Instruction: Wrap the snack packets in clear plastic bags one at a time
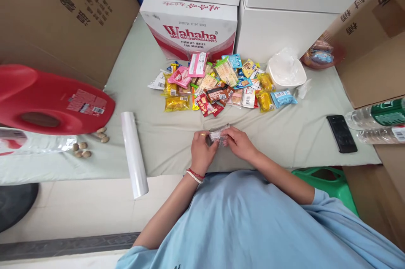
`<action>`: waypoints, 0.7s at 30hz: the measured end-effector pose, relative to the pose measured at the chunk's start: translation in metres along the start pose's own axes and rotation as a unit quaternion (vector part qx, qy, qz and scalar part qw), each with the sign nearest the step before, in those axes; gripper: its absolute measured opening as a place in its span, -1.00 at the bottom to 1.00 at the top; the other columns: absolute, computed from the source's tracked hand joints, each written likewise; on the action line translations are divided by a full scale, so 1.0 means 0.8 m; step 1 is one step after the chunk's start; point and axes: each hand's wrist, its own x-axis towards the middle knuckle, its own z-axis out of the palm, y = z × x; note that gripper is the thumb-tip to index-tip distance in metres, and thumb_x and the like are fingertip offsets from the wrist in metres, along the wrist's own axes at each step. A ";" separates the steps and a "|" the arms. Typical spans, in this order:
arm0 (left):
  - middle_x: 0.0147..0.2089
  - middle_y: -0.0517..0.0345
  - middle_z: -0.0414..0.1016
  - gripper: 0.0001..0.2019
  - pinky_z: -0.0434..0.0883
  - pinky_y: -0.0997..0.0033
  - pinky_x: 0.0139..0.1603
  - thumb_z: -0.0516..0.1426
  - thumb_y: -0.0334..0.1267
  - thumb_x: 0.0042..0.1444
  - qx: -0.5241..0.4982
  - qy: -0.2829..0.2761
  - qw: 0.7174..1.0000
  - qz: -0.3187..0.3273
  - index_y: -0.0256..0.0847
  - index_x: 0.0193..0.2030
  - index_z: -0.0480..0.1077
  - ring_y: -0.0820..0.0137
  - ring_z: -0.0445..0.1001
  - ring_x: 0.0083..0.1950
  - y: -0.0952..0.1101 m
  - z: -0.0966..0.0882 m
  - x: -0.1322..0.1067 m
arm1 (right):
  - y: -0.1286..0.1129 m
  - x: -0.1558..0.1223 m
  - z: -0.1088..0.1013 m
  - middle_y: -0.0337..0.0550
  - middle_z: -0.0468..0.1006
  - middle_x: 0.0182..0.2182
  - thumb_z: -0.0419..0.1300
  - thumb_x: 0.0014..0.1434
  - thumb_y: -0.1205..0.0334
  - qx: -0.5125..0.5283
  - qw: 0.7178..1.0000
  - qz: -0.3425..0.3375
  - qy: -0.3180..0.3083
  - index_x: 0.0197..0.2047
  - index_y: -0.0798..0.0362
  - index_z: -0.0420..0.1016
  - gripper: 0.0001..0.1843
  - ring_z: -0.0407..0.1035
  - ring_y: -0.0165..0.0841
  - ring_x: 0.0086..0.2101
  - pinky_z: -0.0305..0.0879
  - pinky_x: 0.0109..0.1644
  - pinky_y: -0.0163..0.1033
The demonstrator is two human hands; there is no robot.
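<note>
A small crumpled piece of clear plastic wrapping is pinched between both hands, just above the near part of the cloth-covered table. My left hand, with a ring and a red and white bracelet at the wrist, closes on its left side. The fingers of my right hand grip its right end. Whether the plastic wraps something is too hard to make out. Beyond the hands lies a loose pile of packaged snacks, in pink, yellow, brown, red and blue wrappers.
A white bowl with plastic inside stands right of the pile, a phone farther right beside bottles. A plastic roll overhangs the front edge. Left are a red jug and walnuts. Boxes line the back.
</note>
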 end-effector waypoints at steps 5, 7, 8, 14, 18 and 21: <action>-0.11 0.05 0.49 -0.86 0.51 0.23 -0.08 0.21 -0.30 0.21 0.009 0.024 0.997 0.078 -0.12 -0.10 0.40 0.26 0.52 -0.13 0.020 -0.004 -0.024 | -0.009 -0.024 0.000 -0.15 0.58 -0.19 0.14 0.39 0.02 0.193 0.973 0.114 0.050 0.03 -0.09 0.43 -0.76 0.58 -0.26 -0.25 0.57 -0.06 -0.07; -0.04 -0.01 0.53 -0.89 0.51 0.18 0.03 0.14 -0.36 0.28 0.043 0.048 0.981 0.181 -0.12 -0.09 0.44 0.22 0.53 0.01 0.029 0.002 -0.038 | -0.011 -0.034 -0.004 -0.17 0.61 -0.18 0.19 0.35 -0.12 0.290 0.941 0.161 0.069 0.13 -0.12 0.36 -0.61 0.58 -0.25 -0.22 0.58 -0.06 -0.06; -0.02 -0.03 0.55 -0.85 0.50 0.15 0.08 0.10 -0.40 0.31 0.058 0.053 0.967 0.242 -0.12 -0.08 0.46 0.20 0.52 0.09 0.033 0.006 -0.044 | -0.011 -0.039 -0.006 -0.16 0.62 -0.16 0.22 0.32 -0.16 0.333 0.923 0.181 0.071 0.15 -0.13 0.34 -0.55 0.57 -0.25 -0.19 0.57 -0.06 -0.06; -0.02 -0.06 0.60 -0.77 0.54 0.14 0.15 0.04 -0.49 0.32 0.034 -0.072 0.873 0.481 -0.22 -0.07 0.50 0.20 0.49 0.20 0.047 0.033 -0.048 | 0.006 -0.060 -0.019 -0.16 0.68 -0.12 0.51 0.05 -0.04 0.444 0.859 0.241 0.081 0.13 -0.11 0.46 -0.38 0.56 -0.23 -0.10 0.46 0.07 -0.10; -0.03 -0.06 0.60 -0.74 0.55 0.19 0.16 0.03 -0.50 0.30 -0.028 -0.129 0.851 0.508 -0.21 -0.01 0.47 0.24 0.50 0.20 0.044 0.022 -0.041 | 0.016 -0.065 -0.036 -0.18 0.69 -0.14 0.54 0.02 0.03 0.412 0.879 0.204 0.126 0.01 -0.10 0.55 -0.49 0.55 -0.24 -0.12 0.43 0.10 -0.08; 0.04 -0.10 0.57 -0.69 0.54 0.11 0.15 0.06 -0.48 0.30 0.023 -0.059 0.906 0.418 -0.16 0.11 0.44 0.18 0.50 0.20 0.011 -0.005 -0.035 | 0.030 -0.058 -0.082 -0.16 0.69 -0.08 0.48 0.10 -0.02 0.351 0.905 0.161 0.180 0.07 -0.11 0.57 -0.52 0.55 -0.21 -0.11 0.45 0.08 -0.05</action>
